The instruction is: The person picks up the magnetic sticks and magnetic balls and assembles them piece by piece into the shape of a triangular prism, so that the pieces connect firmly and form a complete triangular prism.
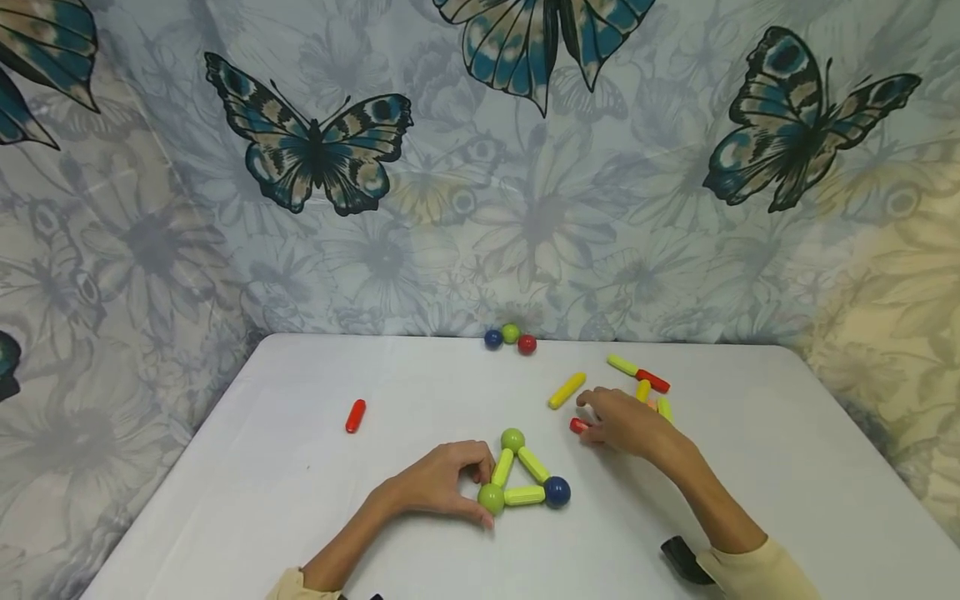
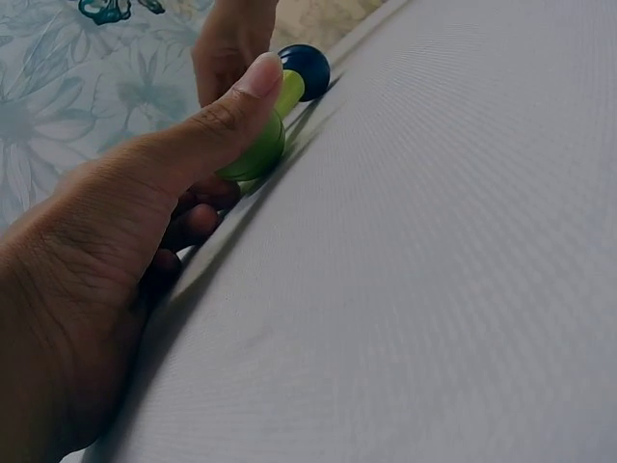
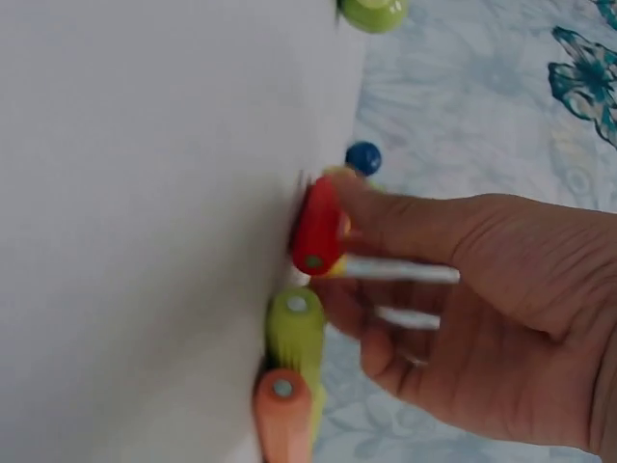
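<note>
Flat on the table lies a triangle of lime-green magnetic rods (image 1: 524, 496) joined by balls, two green and one dark blue (image 1: 557, 492). My left hand (image 1: 442, 479) holds its near-left green ball (image 1: 491, 498), thumb in front and curled fingers behind. The left wrist view shows that thumb over the green ball (image 2: 258, 154). Further right, my right hand (image 1: 628, 423) reaches down over a short red rod (image 1: 579, 425), thumb against it and forefinger apart. In the right wrist view the red rod (image 3: 316, 227) is blurred beside the thumb; green (image 3: 297, 323) and orange (image 3: 284, 415) rods lie nearby.
A yellow rod (image 1: 567, 390) lies beyond the right hand, with a green rod (image 1: 622, 365) and a red one (image 1: 653, 381) behind. Several balls (image 1: 527, 344) sit at the back edge. Another red rod (image 1: 356, 416) lies left. A black object (image 1: 684, 560) is by the right sleeve.
</note>
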`<state>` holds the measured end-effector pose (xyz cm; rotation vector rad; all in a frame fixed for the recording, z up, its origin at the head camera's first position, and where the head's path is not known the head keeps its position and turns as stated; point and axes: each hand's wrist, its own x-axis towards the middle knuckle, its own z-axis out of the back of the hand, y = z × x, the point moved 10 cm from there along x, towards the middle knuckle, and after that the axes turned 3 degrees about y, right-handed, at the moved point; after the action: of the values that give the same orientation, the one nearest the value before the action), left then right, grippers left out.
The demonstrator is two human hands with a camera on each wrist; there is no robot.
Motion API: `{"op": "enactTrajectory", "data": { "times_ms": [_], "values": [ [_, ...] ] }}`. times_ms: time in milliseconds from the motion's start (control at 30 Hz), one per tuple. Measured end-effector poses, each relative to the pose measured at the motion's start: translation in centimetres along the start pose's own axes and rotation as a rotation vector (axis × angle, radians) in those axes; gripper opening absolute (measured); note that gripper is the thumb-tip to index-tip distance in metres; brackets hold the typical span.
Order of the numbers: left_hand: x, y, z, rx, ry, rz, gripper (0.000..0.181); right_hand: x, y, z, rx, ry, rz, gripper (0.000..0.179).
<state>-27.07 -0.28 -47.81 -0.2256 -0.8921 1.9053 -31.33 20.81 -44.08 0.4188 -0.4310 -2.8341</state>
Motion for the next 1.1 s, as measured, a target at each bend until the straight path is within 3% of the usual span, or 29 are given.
{"op": "enactTrajectory", "data": {
  "times_ms": [133, 233, 367, 467, 567, 767, 1100],
  "values": [
    [0.1, 0.1, -0.1, -0.009, 0.010, 0.015, 0.045, 0.0, 1.0, -0.8, -0.018, 0.055, 0.083, 0.034],
    [0.1, 0.2, -0.2, -0.014, 0.017, 0.018, 0.044, -0.5, 2.3, -0.4, -0.011, 0.036, 0.150, 0.031],
    [0.0, 0.3, 0.1, -0.026, 0.005, 0.021, 0.041, -1.7, 6.4, 0.5, 0.083, 0.012, 0.360, 0.029],
    [0.1, 0.4, 0.2, -0.044, -0.004, 0.026, 0.040, -3.0, 9.9, 0.3, 0.171, 0.058, 0.530, 0.027],
    [0.1, 0.4, 0.2, -0.053, 0.000, 0.022, 0.040, -4.0, 12.5, -0.5, 0.230, 0.090, 0.634, 0.027],
    [0.3, 0.4, 0.1, -0.067, 0.003, 0.020, 0.040, -4.9, 15.1, -2.0, 0.256, 0.062, 0.720, 0.025],
    [0.1, 0.4, 0.1, -0.079, 0.027, 0.053, 0.041, -4.9, 15.8, -2.9, 0.217, 0.050, 0.733, 0.025]
  ]
}}
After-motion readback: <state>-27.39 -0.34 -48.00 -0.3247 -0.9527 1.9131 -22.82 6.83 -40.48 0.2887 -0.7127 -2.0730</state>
